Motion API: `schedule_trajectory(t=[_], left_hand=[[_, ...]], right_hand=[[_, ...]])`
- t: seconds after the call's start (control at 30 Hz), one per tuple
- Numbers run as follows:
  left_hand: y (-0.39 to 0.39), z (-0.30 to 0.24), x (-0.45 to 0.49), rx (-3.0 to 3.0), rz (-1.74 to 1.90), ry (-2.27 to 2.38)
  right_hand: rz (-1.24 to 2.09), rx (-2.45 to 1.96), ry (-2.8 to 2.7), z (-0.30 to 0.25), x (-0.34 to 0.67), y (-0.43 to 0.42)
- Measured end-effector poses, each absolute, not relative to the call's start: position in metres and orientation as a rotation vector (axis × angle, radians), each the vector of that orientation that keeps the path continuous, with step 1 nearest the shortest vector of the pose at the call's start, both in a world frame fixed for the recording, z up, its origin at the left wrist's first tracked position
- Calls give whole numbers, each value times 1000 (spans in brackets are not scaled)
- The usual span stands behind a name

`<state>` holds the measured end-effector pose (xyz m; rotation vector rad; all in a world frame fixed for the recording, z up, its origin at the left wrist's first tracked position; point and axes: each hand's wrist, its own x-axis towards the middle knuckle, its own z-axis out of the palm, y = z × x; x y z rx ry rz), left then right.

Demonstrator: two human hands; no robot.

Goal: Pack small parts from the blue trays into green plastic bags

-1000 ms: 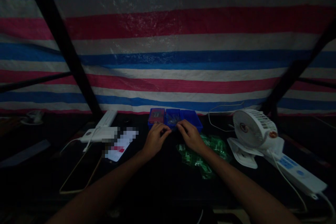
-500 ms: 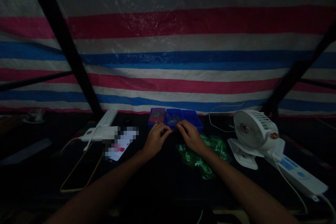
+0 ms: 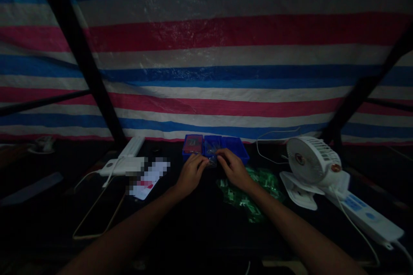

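since the earlier frame, a clear packet (image 3: 212,162) has come into view between left hand (image 3: 191,172) and right hand (image 3: 235,166). nearest, green packets (image 3: 237,191) lie under the right forearm (image 3: 274,207), which could scatter them if lowered. farther, left thumb and forefinger look pinched on it; a loose pinch could drop it. right fingers' grip i cannot tell. blue bins (image 3: 238,142) stand just beyond.

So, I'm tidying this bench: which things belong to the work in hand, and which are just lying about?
Likely in use: clear piece by the left hand, blue trays, green packets by the right hand.

Seemingly just lying about: fan, power strip, tan-edged dark device.
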<state>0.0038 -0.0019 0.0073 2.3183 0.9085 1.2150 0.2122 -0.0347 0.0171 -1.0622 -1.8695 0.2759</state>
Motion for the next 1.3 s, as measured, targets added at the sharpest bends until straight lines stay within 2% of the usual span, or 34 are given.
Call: schedule_trajectory(t=[0.73,0.93,1.3], left_hand=[[-5,6,5,2316,1153,937],[-1,4,5,2256,1260,948],[-3,6,5,2274,1234,989]], right_hand=[[248,-1045,-1937,23,214,-36],[220,-1099,-1873,18,215,-33],[295,-1145,-1819,12,216,-31]])
